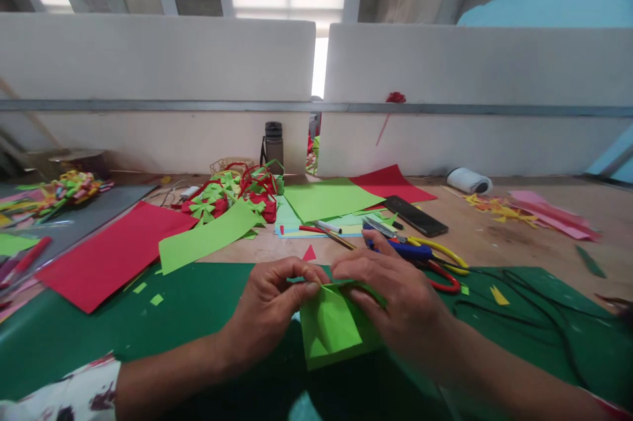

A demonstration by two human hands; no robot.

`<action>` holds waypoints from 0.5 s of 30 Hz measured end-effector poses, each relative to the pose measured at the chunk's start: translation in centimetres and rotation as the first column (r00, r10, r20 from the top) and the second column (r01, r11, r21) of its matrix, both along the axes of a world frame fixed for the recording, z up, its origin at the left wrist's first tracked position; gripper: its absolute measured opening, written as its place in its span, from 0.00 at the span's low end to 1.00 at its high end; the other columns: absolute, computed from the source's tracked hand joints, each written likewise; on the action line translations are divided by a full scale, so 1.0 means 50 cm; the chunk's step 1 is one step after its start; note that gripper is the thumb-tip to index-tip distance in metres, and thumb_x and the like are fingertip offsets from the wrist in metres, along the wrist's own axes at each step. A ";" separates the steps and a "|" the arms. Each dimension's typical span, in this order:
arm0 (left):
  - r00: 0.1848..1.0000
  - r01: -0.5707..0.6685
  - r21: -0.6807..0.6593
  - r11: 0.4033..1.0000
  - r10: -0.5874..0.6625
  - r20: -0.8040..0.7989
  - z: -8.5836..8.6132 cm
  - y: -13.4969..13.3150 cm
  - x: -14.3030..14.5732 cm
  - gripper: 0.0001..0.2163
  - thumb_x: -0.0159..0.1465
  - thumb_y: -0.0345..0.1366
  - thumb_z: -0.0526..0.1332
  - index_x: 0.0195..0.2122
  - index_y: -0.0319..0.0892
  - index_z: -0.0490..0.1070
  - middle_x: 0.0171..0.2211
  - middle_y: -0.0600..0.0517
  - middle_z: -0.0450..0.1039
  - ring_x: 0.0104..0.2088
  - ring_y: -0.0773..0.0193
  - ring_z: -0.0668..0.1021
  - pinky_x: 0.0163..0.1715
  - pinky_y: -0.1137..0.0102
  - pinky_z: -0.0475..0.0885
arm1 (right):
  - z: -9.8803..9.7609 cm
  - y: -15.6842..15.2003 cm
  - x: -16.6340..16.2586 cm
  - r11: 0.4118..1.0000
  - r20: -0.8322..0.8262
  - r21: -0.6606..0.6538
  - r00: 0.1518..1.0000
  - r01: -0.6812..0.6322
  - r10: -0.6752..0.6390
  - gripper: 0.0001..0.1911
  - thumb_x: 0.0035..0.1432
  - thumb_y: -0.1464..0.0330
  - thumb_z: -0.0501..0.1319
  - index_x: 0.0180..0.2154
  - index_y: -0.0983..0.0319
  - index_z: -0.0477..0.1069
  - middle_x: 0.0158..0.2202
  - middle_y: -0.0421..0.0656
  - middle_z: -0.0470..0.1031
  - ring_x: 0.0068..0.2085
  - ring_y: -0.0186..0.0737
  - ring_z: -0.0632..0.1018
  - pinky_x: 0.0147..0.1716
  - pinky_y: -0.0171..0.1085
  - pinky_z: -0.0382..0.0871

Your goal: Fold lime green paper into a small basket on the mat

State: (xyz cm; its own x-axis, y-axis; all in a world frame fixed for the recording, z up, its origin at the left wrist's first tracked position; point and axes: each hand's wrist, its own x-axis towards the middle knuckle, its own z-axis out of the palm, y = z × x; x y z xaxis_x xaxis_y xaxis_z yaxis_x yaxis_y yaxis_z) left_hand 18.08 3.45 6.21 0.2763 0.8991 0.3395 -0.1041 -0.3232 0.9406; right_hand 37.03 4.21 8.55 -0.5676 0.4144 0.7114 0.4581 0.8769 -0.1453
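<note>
A folded light-green paper box (330,327) is held up over the dark green mat (198,305), close to its front. My left hand (274,299) pinches the upper left corner of the box between thumb and fingertips. Round the right side of the same box wraps my right hand (395,289), its fingers along the top edge and partly hiding it. Just beyond the right hand lies a blue-handled hot glue gun (403,250). Beside the gun are scissors with yellow handles (448,253) and a red handle loop (448,281).
Red paper (119,253) and a green strip (208,236) lie left. Red boxes with green bows (212,200) stand behind, near a dark bottle (273,147). Green sheets (329,200), pens (329,227) and a phone (415,215) sit ahead. A black cord (539,309) loops at right.
</note>
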 end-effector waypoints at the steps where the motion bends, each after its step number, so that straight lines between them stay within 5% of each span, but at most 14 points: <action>1: 1.000 -0.001 0.002 1.000 0.001 0.004 0.001 -0.001 0.000 0.04 0.58 0.29 0.61 0.26 0.38 0.72 0.30 0.52 0.75 0.28 0.70 0.72 0.27 0.78 0.66 | 0.000 -0.001 0.000 1.000 0.002 0.003 1.000 0.000 0.000 0.11 0.57 0.79 0.54 0.40 0.59 0.66 0.36 0.39 0.77 0.40 0.36 0.77 0.56 0.43 0.54; 4: 1.000 0.011 -0.013 1.000 -0.011 0.029 0.002 -0.004 0.001 0.04 0.58 0.29 0.61 0.26 0.38 0.72 0.28 0.53 0.73 0.29 0.69 0.72 0.29 0.77 0.66 | -0.001 -0.003 -0.003 0.999 0.002 0.031 1.000 -0.010 0.009 0.13 0.57 0.78 0.55 0.44 0.60 0.65 0.40 0.42 0.77 0.45 0.37 0.76 0.57 0.43 0.52; 9: 0.999 0.031 -0.058 0.998 -0.028 0.043 0.003 -0.006 0.003 0.03 0.58 0.30 0.62 0.27 0.38 0.71 0.30 0.53 0.73 0.31 0.68 0.73 0.33 0.75 0.67 | -0.004 -0.004 -0.010 0.998 -0.014 0.052 0.999 -0.035 0.035 0.07 0.62 0.75 0.54 0.37 0.59 0.68 0.34 0.37 0.78 0.37 0.33 0.77 0.58 0.44 0.46; 15: 0.997 -0.009 0.061 0.998 0.014 -0.080 -0.001 -0.007 -0.001 0.05 0.60 0.32 0.60 0.28 0.38 0.70 0.29 0.52 0.72 0.31 0.66 0.72 0.33 0.73 0.67 | -0.008 -0.003 -0.012 0.997 -0.037 0.073 0.999 0.013 -0.011 0.07 0.62 0.73 0.55 0.34 0.61 0.70 0.30 0.38 0.78 0.34 0.34 0.77 0.57 0.44 0.49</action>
State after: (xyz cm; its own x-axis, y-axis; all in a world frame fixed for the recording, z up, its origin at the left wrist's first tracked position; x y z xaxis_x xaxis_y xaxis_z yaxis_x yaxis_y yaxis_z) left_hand 18.01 3.13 6.14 0.2948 0.8809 0.3704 -0.0252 -0.3803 0.9245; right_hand 36.45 4.05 8.13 -0.5360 0.3668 0.7604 0.4644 0.8803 -0.0974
